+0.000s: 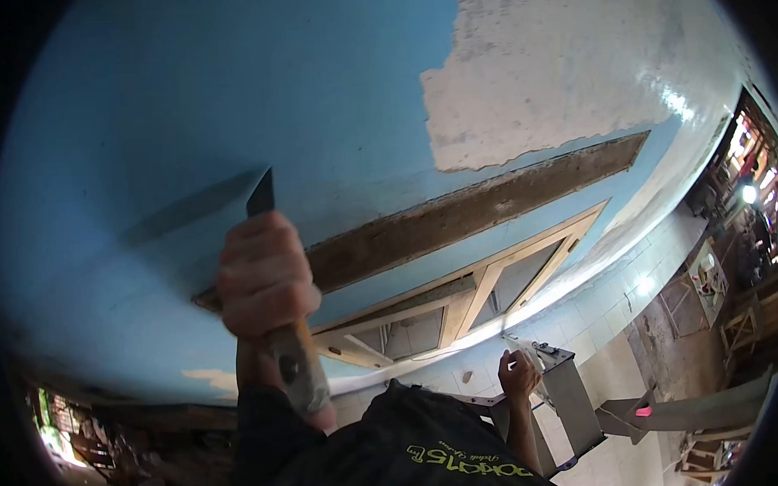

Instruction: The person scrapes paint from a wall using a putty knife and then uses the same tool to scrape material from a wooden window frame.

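My left hand (266,277) is raised in a fist in front of the blue wall (170,105). It is wrapped round a scraper (261,194), whose dark, slanted blade points up out of the fist. Below the fist shows its yellowish handle, smeared with white. The blade tip overlaps the wall, and a long shadow lies to its left. Lower right, my right hand (518,373) is at waist height with its fingers curled, close to a dark metal frame (574,399). Whatever those fingers hold is hidden.
Bare, whitish plaster (554,74) borders the blue paint at the upper right. A brown lintel strip (482,207) runs above a wooden window frame (451,314). Pale floor tiles (610,308) lie below. Wooden furniture (739,329) and clutter stand at the right.
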Action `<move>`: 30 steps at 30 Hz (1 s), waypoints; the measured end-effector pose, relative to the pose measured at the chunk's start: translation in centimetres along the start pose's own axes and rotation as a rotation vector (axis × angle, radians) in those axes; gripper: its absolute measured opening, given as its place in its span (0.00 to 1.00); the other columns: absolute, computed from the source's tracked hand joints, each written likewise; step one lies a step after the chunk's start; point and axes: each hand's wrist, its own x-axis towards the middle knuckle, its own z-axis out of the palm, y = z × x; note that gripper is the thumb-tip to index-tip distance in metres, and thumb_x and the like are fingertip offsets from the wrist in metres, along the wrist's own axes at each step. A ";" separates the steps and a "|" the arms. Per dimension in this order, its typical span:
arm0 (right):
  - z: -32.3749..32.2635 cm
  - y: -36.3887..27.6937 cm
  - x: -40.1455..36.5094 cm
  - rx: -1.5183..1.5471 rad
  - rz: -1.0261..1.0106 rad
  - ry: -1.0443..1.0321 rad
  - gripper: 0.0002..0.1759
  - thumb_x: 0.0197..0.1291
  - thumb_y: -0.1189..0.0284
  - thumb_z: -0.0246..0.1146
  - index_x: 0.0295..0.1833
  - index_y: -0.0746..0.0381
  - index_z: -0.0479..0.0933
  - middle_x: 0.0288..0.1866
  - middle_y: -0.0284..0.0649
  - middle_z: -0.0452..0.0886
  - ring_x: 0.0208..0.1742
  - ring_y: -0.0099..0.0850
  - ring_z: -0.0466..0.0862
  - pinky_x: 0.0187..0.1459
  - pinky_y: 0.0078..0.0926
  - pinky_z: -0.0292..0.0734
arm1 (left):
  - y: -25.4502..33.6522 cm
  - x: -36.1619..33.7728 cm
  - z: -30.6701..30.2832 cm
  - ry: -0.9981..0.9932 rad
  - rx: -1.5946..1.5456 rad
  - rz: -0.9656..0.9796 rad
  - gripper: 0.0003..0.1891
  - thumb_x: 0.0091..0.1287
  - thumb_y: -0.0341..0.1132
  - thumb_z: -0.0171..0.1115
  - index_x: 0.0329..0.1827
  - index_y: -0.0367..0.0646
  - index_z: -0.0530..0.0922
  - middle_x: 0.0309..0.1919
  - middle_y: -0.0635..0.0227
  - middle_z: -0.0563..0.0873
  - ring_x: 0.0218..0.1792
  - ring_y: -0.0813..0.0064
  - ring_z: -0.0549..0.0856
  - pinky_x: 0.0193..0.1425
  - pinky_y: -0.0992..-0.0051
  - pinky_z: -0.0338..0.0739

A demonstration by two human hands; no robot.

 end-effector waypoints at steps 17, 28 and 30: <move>0.5 0.0 0.2 -0.013 0.017 -0.013 0.14 0.58 0.63 0.65 0.23 0.57 0.77 0.23 0.36 0.83 0.25 0.41 0.84 0.29 0.42 0.73 | -0.3 -0.5 0.4 -0.004 -0.017 0.012 0.25 0.35 0.61 0.55 0.15 0.47 0.63 0.09 0.78 0.59 0.12 0.80 0.60 0.20 0.79 0.51; 0.5 0.2 0.1 -0.001 0.024 -0.037 0.13 0.59 0.63 0.65 0.24 0.56 0.76 0.24 0.37 0.83 0.27 0.42 0.83 0.29 0.43 0.72 | -0.2 0.0 1.3 0.023 -0.013 0.029 0.30 0.53 0.62 0.61 0.15 0.46 0.62 0.10 0.78 0.58 0.12 0.80 0.59 0.20 0.78 0.48; 0.4 0.1 0.2 0.007 0.035 -0.031 0.14 0.59 0.63 0.65 0.24 0.57 0.75 0.24 0.36 0.83 0.27 0.42 0.83 0.30 0.43 0.72 | -0.6 -0.9 0.8 0.015 -0.043 0.017 0.27 0.51 0.56 0.66 0.15 0.46 0.64 0.09 0.78 0.58 0.12 0.80 0.60 0.20 0.79 0.49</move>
